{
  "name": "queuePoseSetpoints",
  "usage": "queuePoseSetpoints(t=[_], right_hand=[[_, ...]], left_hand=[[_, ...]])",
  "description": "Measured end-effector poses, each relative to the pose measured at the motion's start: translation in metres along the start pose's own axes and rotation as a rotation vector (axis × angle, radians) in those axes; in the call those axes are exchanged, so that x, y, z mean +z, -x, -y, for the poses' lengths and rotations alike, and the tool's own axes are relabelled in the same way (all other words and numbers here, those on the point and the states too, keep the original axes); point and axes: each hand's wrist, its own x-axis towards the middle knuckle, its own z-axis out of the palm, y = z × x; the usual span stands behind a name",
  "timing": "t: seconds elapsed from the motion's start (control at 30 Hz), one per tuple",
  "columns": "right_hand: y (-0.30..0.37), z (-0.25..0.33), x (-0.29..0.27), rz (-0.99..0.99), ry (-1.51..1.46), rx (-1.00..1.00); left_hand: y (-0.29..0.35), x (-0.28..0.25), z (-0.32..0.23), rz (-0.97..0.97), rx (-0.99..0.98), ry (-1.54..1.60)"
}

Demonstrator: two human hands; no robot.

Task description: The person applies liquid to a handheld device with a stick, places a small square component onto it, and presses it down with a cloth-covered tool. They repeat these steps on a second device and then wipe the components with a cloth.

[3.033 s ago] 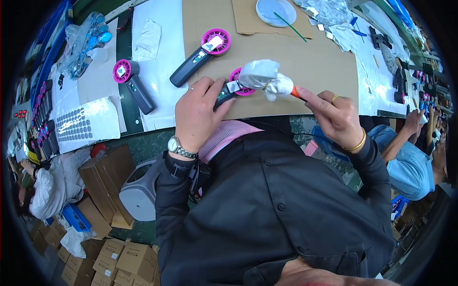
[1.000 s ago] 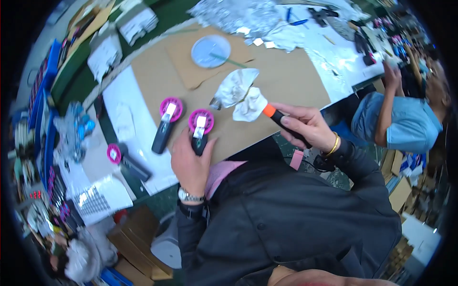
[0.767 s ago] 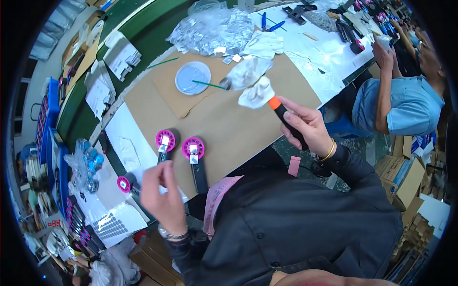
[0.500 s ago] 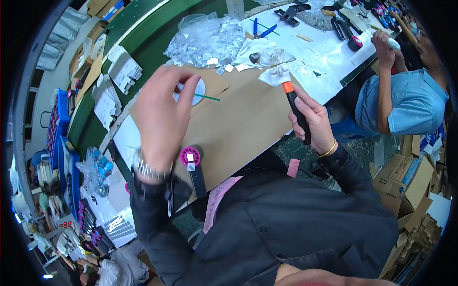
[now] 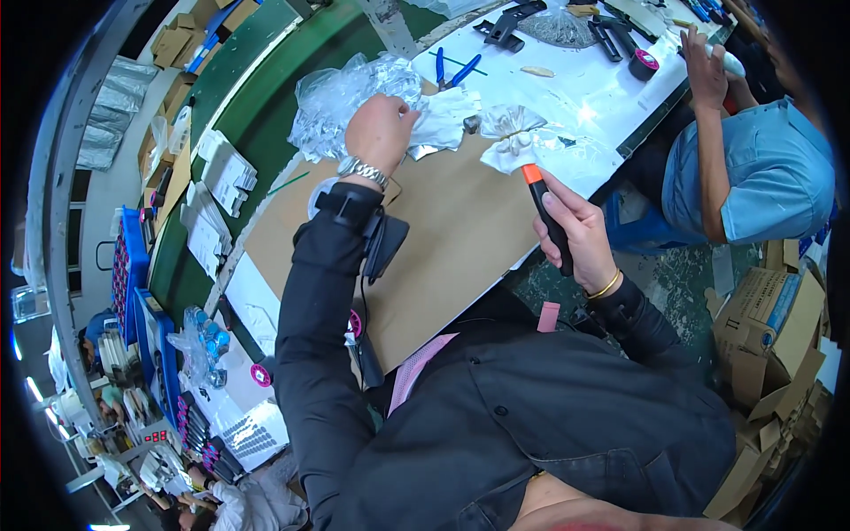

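Note:
My left hand (image 5: 379,137) is over the far edge of a brown board (image 5: 443,239), beside a heap of clear plastic bags (image 5: 350,93) and some white wrappings (image 5: 443,119). Its fingers are curled, and their undersides are hidden. In my right hand (image 5: 580,232) is a black handle with an orange end (image 5: 531,173), tilted up toward a gathered white cloth-like piece (image 5: 512,140). A thin green stick (image 5: 288,182) lies at the board's left edge, near a white disc (image 5: 320,196) partly covered by my left wrist.
Blue-handled cutters (image 5: 456,71) and a black clamp-like part (image 5: 509,25) lie on the white far surface. A black tool with a pink wheel (image 5: 367,358) rests under my left forearm. A co-worker in blue (image 5: 753,168) works at right, near cardboard boxes (image 5: 753,310).
My left hand has gone away from me to the bag heap. The green stick, formerly by its fingers, now lies at the board's left edge. My right hand still grips the handle.

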Motion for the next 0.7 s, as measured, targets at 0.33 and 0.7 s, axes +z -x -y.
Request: queuePoseSetpoints(t=[0.33,0.7], right_hand=[[-0.005,-0.004,-0.006,0.000,-0.007,0.007],[0.017,0.018,0.021,0.147,-0.162,0.044]], left_hand=[[-0.013,0.032,0.003,-0.065,-0.111,0.142],[0.067,-0.040,-0.088,-0.133,0.238,0.768]])
